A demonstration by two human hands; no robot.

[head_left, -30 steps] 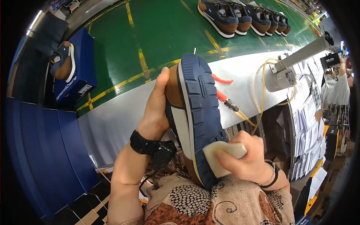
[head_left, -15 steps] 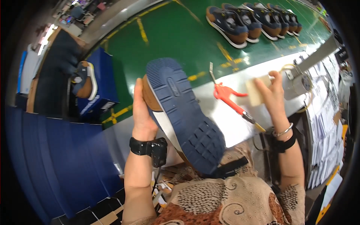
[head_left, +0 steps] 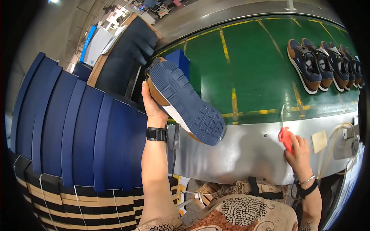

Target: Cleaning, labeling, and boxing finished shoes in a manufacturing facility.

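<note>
A sneaker (head_left: 185,102) with a navy sole, white midsole edge and brown heel is tilted up, its tread facing me. My left hand (head_left: 153,106) grips it by the heel side; part of the upper is hidden behind the sole. On the right, my right hand (head_left: 298,154) has its fingers closed around a red air blow gun (head_left: 285,137), whose thin bent metal nozzle points away from me. Beside that hand a pale, square sponge-like block (head_left: 319,141) lies on the metal ledge (head_left: 246,154).
Beyond the ledge runs a green work surface (head_left: 258,77) with yellow tape marks. Several navy and brown sneakers (head_left: 308,69) stand in a row at far right. A blue box (head_left: 179,61) sits behind the held shoe. Stacked blue boxes (head_left: 84,131) rise at left. A yellowish hose (head_left: 329,150) curves at right.
My right hand has let go of the pale block, now lying on the ledge, and taken hold of the red blow gun. The view has swung left; the shoe stays in my left hand.
</note>
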